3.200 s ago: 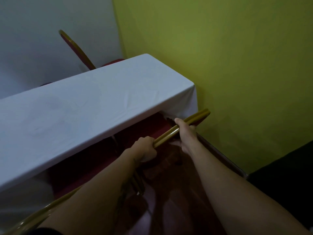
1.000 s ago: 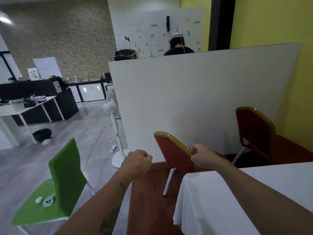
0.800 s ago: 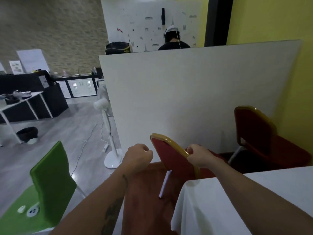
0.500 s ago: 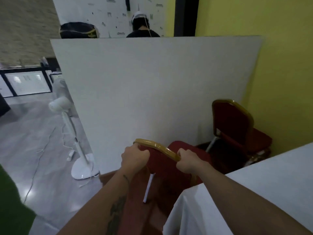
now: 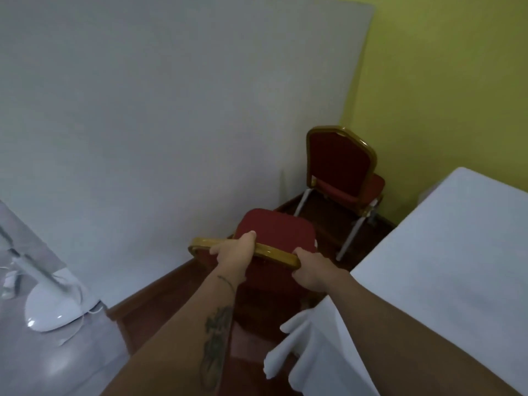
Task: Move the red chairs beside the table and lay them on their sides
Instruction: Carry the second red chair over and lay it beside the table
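Both hands (image 5: 233, 250) gripping near chair (image 5: 275, 234) backrest, legs hidden

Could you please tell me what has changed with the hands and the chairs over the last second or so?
The left hand, a free fist a second ago, has closed on the gold top rail of the near red chair. The right hand has slid to the rail's right corner, so both now grip it. The camera has tipped down over the seat. The far red chair stays upright by the yellow wall, and the table is unmoved.
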Motion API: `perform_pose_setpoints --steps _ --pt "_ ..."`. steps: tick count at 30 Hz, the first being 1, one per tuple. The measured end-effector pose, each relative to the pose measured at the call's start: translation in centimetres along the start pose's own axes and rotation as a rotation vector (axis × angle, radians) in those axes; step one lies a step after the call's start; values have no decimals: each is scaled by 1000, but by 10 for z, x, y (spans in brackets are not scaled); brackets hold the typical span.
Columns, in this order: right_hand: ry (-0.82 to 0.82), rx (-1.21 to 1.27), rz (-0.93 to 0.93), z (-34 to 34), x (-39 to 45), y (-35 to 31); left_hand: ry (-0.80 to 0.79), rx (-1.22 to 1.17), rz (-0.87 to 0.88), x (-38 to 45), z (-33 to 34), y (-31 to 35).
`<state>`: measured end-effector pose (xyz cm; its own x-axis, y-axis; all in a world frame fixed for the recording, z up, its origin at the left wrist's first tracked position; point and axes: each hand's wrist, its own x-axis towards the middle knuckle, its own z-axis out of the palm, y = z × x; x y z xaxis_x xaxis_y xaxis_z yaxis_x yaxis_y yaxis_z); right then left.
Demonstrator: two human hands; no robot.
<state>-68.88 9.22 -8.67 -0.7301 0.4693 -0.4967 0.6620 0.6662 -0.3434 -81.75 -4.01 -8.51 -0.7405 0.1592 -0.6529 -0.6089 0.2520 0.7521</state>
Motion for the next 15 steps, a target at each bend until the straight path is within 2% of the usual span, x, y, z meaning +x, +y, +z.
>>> perform_pose_setpoints --steps 7,15 --pt "225 -256 29 11 4 12 -100 -57 8 -5 12 9" --pt "167 -398 -109 16 -4 -17 -13 8 58 11 -10 16"
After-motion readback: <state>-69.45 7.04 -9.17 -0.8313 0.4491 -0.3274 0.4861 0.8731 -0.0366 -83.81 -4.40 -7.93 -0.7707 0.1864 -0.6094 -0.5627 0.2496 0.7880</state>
